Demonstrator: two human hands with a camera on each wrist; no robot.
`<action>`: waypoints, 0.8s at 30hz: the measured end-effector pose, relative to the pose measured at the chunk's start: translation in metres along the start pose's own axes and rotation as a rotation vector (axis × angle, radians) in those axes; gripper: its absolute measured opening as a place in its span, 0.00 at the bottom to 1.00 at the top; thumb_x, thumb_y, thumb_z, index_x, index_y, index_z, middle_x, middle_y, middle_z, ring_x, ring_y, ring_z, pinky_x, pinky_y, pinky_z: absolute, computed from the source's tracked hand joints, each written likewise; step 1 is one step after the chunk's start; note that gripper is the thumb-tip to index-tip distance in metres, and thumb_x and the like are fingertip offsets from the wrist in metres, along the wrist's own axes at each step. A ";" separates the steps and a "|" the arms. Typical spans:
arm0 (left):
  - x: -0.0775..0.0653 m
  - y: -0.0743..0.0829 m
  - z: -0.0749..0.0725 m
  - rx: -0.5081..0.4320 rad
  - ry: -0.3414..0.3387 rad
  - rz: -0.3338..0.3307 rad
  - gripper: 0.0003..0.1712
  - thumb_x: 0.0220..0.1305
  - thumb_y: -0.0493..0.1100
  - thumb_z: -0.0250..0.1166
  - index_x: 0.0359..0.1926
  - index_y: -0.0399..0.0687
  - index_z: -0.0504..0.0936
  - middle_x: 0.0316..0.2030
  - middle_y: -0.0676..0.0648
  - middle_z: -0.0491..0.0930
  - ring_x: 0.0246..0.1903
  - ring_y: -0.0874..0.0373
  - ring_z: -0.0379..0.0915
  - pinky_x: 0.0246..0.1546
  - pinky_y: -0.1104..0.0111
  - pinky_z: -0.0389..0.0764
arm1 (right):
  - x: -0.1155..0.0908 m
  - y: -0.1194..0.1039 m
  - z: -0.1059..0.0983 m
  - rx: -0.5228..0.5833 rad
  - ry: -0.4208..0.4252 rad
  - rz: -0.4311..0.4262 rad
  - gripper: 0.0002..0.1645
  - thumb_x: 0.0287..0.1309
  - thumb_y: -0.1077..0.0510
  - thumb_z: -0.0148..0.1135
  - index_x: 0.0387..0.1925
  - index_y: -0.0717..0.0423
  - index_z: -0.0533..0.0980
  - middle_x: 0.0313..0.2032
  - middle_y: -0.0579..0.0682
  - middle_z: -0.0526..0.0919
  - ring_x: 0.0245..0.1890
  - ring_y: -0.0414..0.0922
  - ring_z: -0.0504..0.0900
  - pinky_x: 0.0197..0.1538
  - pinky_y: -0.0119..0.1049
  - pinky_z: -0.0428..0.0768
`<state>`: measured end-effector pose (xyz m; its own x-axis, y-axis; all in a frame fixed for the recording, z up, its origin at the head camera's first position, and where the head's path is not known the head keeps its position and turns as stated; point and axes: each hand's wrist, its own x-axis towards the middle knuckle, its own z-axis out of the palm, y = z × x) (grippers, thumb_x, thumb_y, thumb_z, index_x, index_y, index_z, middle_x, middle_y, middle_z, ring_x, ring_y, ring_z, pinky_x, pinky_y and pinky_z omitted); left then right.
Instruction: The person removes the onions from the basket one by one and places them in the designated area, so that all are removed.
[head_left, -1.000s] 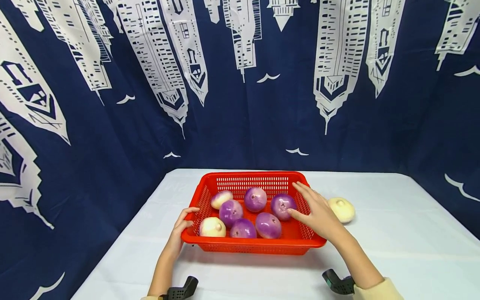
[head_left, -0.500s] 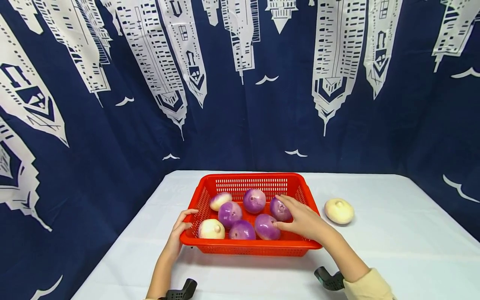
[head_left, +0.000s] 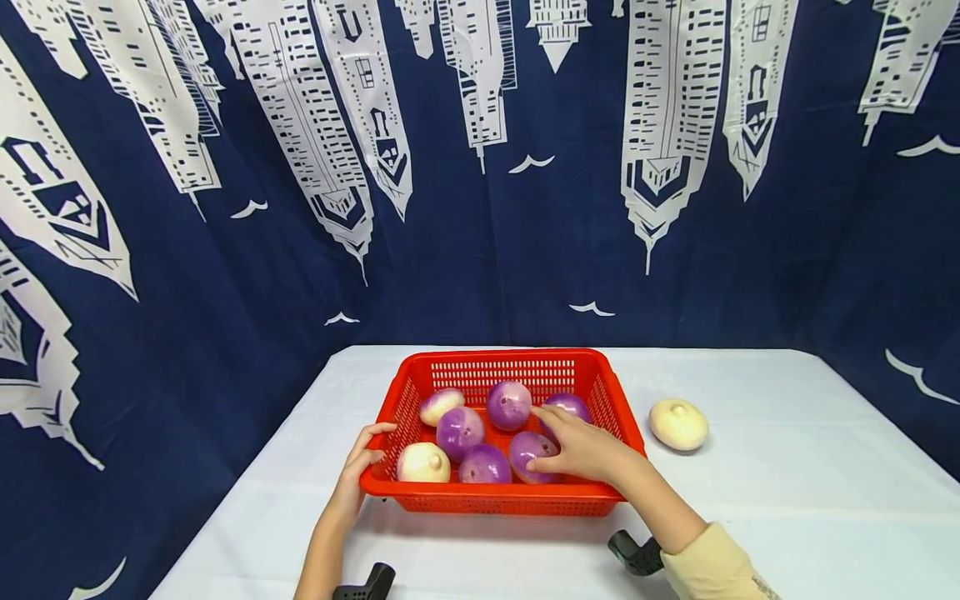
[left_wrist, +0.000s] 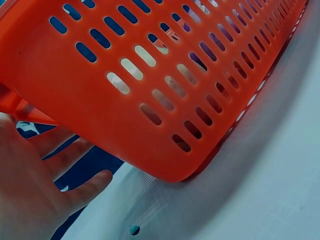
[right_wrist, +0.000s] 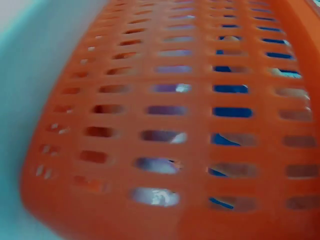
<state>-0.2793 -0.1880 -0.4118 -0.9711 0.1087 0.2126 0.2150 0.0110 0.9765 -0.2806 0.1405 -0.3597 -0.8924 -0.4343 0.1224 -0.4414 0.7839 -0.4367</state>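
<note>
A red plastic basket (head_left: 495,498) with slotted sides holds several purple-and-white turnips. My left hand (head_left: 354,473) holds its left rim, with fingertips over the edge. In the left wrist view the thumb (left_wrist: 90,190) shows below the basket's corner. My right hand (head_left: 581,450) reaches over the right front of the basket, fingers spread above the front-right turnip (head_left: 525,452), the thumb overlapping it. Behind that hand, another purple turnip (head_left: 567,403) is partly covered. A pale turnip (head_left: 422,463) lies at the front left. The right wrist view shows mostly the slotted basket wall (right_wrist: 195,150).
A cream-coloured turnip (head_left: 678,423) lies on the white table (head_left: 787,467), right of the basket. A navy curtain (head_left: 525,250) printed with white buildings hangs behind and to the left.
My right hand has moved left and down from the basket's right rim to the front-right turnip. The left hand has stayed at the left rim.
</note>
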 end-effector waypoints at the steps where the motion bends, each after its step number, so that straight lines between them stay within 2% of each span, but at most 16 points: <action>1: 0.000 0.000 0.000 -0.001 -0.001 0.004 0.25 0.52 0.35 0.40 0.55 0.35 0.62 0.53 0.40 0.62 0.49 0.55 0.64 0.46 0.70 0.70 | 0.000 0.000 0.001 -0.006 -0.012 0.009 0.49 0.42 0.40 0.65 0.64 0.55 0.60 0.60 0.57 0.66 0.60 0.55 0.67 0.56 0.56 0.67; 7: 0.000 0.000 0.001 0.000 -0.005 0.013 0.25 0.53 0.35 0.40 0.54 0.36 0.63 0.53 0.41 0.62 0.50 0.54 0.64 0.46 0.70 0.69 | -0.001 0.001 0.004 0.011 -0.149 0.054 0.49 0.41 0.44 0.67 0.64 0.54 0.60 0.63 0.61 0.63 0.61 0.59 0.64 0.57 0.58 0.66; 12: 0.000 -0.001 0.001 -0.004 -0.002 -0.004 0.26 0.53 0.35 0.40 0.55 0.34 0.62 0.54 0.39 0.61 0.50 0.54 0.64 0.46 0.71 0.70 | -0.001 0.005 0.005 0.098 -0.250 -0.001 0.44 0.45 0.48 0.66 0.63 0.56 0.60 0.60 0.59 0.66 0.61 0.58 0.65 0.59 0.55 0.65; 17: 0.000 -0.002 0.001 0.000 -0.003 -0.009 0.27 0.52 0.35 0.41 0.56 0.34 0.61 0.54 0.39 0.61 0.50 0.54 0.64 0.46 0.71 0.69 | -0.001 0.007 0.003 0.177 -0.284 -0.090 0.33 0.45 0.53 0.67 0.51 0.53 0.61 0.50 0.53 0.71 0.55 0.54 0.69 0.57 0.53 0.68; 24: 0.000 -0.001 0.000 0.008 -0.003 0.007 0.26 0.52 0.35 0.41 0.55 0.34 0.62 0.53 0.40 0.62 0.49 0.54 0.64 0.45 0.70 0.69 | -0.001 0.007 0.003 0.122 -0.274 -0.125 0.31 0.45 0.54 0.67 0.49 0.54 0.63 0.48 0.52 0.72 0.54 0.53 0.70 0.58 0.52 0.68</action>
<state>-0.2797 -0.1880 -0.4130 -0.9692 0.1113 0.2195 0.2228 0.0183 0.9747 -0.2825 0.1456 -0.3654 -0.7661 -0.6404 -0.0550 -0.5170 0.6648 -0.5392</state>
